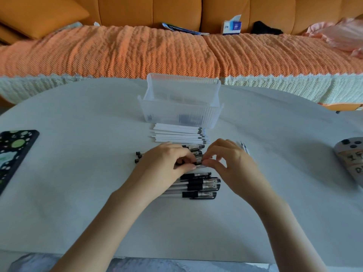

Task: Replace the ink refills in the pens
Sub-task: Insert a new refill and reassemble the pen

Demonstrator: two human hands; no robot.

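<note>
In front of the clear box [180, 112], I am pinching one pen [198, 163] between my left hand [167, 162] and right hand [227, 161], seemingly twisting it open; next comes drawing out its refill.

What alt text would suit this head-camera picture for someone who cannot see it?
The left hand and right hand pinch one pen between them over a row of black-capped pens on a white table. White refills and a clear box lie behind; a phone sits at the right edge, an orange sofa beyond.
</note>
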